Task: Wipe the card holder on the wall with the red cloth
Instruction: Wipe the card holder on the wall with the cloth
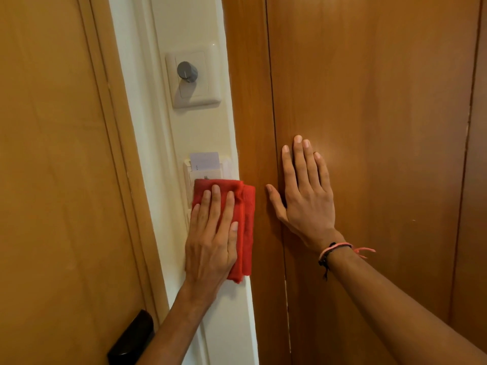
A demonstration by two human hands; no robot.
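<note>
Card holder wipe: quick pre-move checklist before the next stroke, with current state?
1. Red cloth under the left hand, pressed flat to the wall: ok.
2. Cloth on the card holder: ok, covers its lower part; the top is bare.
3. Key card seated in the slot, above the cloth: ok; an upward stroke could nudge it.
4. Right hand flat on the wooden panel, off the cloth: ok.
5. Dimmer knob well above the wiping zone: ok.
6. Holder clean: cannot tell.
</note>
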